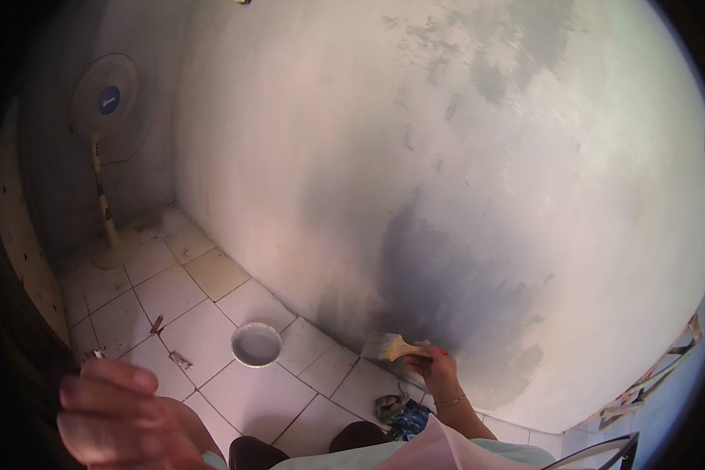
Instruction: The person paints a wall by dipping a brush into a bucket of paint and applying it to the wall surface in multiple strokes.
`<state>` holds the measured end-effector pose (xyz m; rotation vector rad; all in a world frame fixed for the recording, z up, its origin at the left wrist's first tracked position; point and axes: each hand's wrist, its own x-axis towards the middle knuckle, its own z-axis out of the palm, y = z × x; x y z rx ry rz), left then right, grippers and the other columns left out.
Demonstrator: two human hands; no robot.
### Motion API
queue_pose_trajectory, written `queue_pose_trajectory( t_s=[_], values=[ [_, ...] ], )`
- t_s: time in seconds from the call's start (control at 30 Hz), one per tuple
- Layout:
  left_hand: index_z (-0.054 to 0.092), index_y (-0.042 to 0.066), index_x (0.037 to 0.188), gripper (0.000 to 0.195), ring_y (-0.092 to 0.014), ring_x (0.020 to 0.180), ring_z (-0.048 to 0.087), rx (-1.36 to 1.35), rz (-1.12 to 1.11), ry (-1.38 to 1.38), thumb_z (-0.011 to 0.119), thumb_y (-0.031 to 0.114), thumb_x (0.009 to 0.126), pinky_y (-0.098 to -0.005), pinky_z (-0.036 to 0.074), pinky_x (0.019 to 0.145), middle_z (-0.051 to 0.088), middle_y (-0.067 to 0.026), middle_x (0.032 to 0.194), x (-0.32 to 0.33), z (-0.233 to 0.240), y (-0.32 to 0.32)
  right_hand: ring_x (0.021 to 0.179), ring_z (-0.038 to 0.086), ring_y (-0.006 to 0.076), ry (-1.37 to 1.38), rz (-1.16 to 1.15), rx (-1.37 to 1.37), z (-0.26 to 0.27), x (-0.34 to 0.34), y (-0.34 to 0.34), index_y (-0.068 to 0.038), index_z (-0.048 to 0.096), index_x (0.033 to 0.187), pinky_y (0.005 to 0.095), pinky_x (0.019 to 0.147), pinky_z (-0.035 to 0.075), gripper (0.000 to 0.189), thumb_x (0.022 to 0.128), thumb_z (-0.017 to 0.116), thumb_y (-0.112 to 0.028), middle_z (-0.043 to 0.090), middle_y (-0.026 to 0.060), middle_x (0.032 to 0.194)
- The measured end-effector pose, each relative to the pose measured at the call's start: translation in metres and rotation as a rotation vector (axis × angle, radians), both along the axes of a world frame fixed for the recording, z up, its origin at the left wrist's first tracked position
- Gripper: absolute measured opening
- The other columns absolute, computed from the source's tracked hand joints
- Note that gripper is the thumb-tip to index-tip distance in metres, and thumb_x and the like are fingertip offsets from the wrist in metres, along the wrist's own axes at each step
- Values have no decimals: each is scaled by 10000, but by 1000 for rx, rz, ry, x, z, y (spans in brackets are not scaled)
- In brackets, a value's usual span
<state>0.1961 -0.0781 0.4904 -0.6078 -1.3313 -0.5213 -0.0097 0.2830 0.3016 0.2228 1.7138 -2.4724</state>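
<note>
A flat paintbrush (pixel 390 347) with a yellowish handle is in my right hand (pixel 435 365), its pale bristles pointing left, close to the base of the wall (pixel 329 176). Grey, dark patches mark the white wall behind and above this hand. My left hand (pixel 111 411) is raised at the lower left, near the camera and blurred, with the fingers curled. A small whitish object shows by its upper fingers; whether the hand holds it, I cannot tell. Between the hands, a round bowl (pixel 257 345) of greyish-white liquid stands on the tiled floor (pixel 211 329).
A standing fan (pixel 107 103) stands in the far left corner. Small brown scraps (pixel 157 324) and a crumpled wrapper (pixel 181 360) lie on the tiles. A blue patterned cloth (pixel 410 418) lies beside the wall below my right hand. Wooden pieces (pixel 623 408) show at the far right.
</note>
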Motion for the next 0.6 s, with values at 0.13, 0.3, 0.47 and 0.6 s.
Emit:
queue_pose_trajectory(
  t_s=[0.13,0.3,0.47,0.6],
  values=[
    [474,105,1171,378,-174,796,533,-378,27,72,662,200,858,-297,567,635,495,-66,963,-6,31,8,730,676,255,9,-47,-24,-4,2,12,42,577,1053,339,636,572,299,931,523,-226,662,180,909],
    [459,132,1043,285,-155,779,519,-173,-32,9,649,195,840,-281,525,616,467,-26,906,8,22,23,734,676,254,-42,-65,-17,2,7,4,54,570,1067,330,631,572,315,934,519,-227,661,187,908],
    [440,166,884,204,-130,759,500,-25,-91,-24,632,188,817,-261,473,592,432,25,834,22,24,42,736,675,250,20,19,-38,6,13,6,53,566,1059,325,623,570,311,932,521,-227,656,198,907],
    [426,194,757,198,-111,742,486,133,-179,-130,619,183,799,-245,431,573,404,65,777,28,22,59,730,673,244,-14,-24,-43,0,12,9,53,561,1062,322,613,567,309,930,517,-224,656,193,900]
  ],
)
